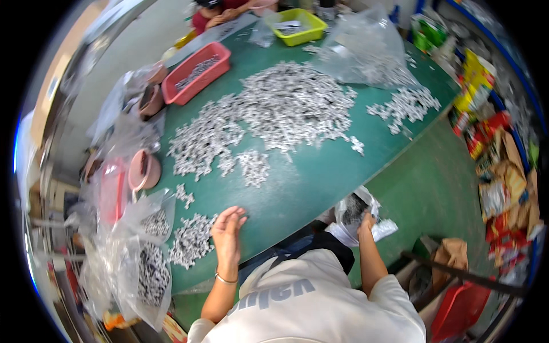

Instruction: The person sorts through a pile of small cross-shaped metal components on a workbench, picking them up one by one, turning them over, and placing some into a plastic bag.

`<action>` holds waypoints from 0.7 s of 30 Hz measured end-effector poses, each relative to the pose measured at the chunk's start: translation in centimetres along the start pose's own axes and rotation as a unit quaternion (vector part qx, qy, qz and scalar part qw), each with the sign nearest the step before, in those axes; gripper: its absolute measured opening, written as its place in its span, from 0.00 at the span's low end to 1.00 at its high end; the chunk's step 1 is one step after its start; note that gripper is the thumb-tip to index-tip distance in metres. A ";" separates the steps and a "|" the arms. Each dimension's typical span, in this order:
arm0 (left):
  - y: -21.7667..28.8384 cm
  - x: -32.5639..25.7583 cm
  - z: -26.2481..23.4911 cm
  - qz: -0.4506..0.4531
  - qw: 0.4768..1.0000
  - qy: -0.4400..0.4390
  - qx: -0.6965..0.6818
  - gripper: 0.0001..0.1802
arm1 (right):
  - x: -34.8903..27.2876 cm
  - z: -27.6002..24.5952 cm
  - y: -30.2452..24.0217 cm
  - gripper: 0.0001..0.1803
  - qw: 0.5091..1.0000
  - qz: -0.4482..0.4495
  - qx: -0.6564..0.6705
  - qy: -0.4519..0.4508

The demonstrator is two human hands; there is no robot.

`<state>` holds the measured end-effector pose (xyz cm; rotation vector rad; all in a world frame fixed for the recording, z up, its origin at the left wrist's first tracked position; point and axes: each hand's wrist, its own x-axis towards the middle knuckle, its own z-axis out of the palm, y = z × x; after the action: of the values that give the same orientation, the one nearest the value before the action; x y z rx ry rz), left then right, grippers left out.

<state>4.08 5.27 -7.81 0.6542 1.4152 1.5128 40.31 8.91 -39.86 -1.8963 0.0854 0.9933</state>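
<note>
Well, the right hand (366, 223) gripped an open white plastic bag (346, 227), likely needing steadying; the left hand (227, 226) I couldn't tell.

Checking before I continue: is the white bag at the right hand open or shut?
The white bag is open: its mouth gapes upward, showing dark grey contents; the right hand is at its edge.

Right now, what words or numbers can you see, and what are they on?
White shirt: big grey letters, upside down in this view; I won't copy them out.
Yellow packet: printing too small and blurred to read.
Red packet: too blurred to read.
Green-and-white bag: too blurred to read.
</note>
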 end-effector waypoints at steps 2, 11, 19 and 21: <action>-0.1 -0.2 0.9 -0.015 0.999 -0.029 -0.002 0.10 | -1.4 0.0 -2.4 0.26 0.961 -0.261 -0.035 0.083; -0.8 -1.8 -0.8 -0.023 0.996 -0.072 0.041 0.11 | -27.7 6.0 -18.8 0.22 0.674 -0.582 -0.160 -0.426; -1.4 -3.3 -1.7 -0.006 0.994 -0.097 0.051 0.11 | -32.0 17.3 -15.9 0.32 0.440 -0.754 -0.314 -0.372; -1.7 -4.0 -2.3 -0.014 0.995 -0.097 0.034 0.11 | -31.6 17.3 -15.3 0.31 0.454 -0.739 -0.299 -0.398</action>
<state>4.21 0.51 -9.06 0.7980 1.3256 1.3464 15.69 19.88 -11.47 -0.9542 -2.3117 0.3990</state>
